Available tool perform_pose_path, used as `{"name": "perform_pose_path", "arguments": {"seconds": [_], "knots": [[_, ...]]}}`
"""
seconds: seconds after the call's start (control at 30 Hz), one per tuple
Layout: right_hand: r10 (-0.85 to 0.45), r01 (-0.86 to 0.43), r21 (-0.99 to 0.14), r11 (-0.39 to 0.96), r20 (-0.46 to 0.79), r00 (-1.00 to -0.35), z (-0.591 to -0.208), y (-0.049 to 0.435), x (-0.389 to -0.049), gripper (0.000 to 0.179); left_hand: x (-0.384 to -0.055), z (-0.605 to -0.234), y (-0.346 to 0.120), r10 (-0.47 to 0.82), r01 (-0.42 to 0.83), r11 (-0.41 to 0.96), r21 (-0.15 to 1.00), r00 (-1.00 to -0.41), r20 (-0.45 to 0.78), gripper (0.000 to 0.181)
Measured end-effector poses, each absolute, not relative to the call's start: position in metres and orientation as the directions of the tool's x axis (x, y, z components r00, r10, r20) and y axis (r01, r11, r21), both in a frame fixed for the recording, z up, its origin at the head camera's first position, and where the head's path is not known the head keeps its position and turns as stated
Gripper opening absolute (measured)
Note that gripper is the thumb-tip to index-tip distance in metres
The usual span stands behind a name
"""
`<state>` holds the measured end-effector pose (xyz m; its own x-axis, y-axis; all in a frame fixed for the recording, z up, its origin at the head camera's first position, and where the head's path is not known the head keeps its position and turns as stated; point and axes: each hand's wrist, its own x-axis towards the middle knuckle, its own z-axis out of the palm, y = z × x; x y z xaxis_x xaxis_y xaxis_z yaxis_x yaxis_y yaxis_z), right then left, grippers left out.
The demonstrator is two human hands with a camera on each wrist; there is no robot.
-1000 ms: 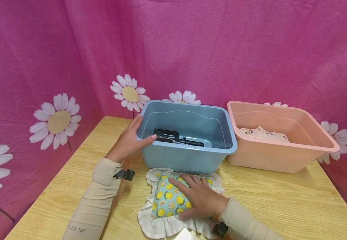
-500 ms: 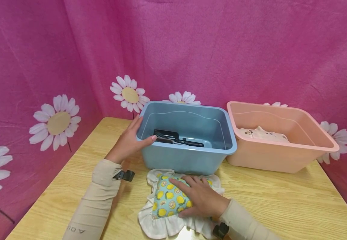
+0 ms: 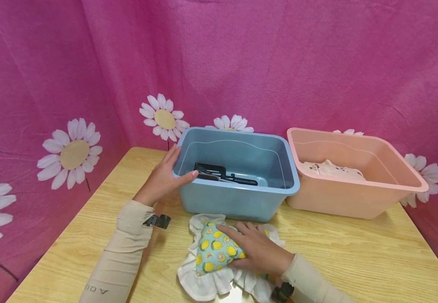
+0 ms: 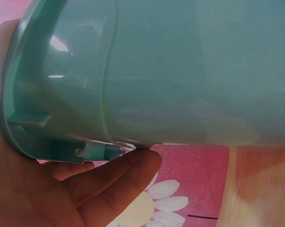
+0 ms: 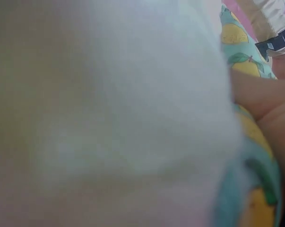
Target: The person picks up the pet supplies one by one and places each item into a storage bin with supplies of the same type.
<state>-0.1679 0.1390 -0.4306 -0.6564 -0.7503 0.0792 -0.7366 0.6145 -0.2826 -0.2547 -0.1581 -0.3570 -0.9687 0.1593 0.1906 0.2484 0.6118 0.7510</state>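
Observation:
My left hand (image 3: 163, 176) holds the near left corner of a blue plastic bin (image 3: 224, 202), thumb over the rim. In the left wrist view its fingers (image 4: 121, 184) lie beneath the bin's rim, against the outer wall (image 4: 194, 80). In front of the bin lies a small cushion (image 3: 217, 248) with a lemon print and a white ruffled edge. My right hand (image 3: 260, 251) grips it from above, bunching the fabric between thumb and fingers. The blurred white ruffle (image 5: 147, 94) fills most of the right wrist view, with lemon print (image 5: 248, 61) beside it.
Dark, black-handled utensils (image 3: 241, 180) lie inside the blue bin. Right of it stands a pink bin (image 3: 336, 198) holding a white patterned cloth item (image 3: 334, 170). Both stand on a wooden table (image 3: 340, 256), before a magenta curtain (image 3: 238, 63) with daisies.
The right hand has tightened on the cushion, which is now bunched up and drawn slightly right. The left hand and the bins have stayed in place.

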Motion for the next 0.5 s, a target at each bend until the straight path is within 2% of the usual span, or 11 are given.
{"name": "perform_pose_path", "arguments": {"seconds": [0.5], "knots": [[-0.741, -0.730, -0.326, 0.601, 0.117, -0.662, -0.4276, 0.1438, -0.1663, 0.086, -0.2545, -0.3564, -0.1580, 0.148, 0.236, 0.614, 0.753, -0.972, 0.184, 0.103]]}}
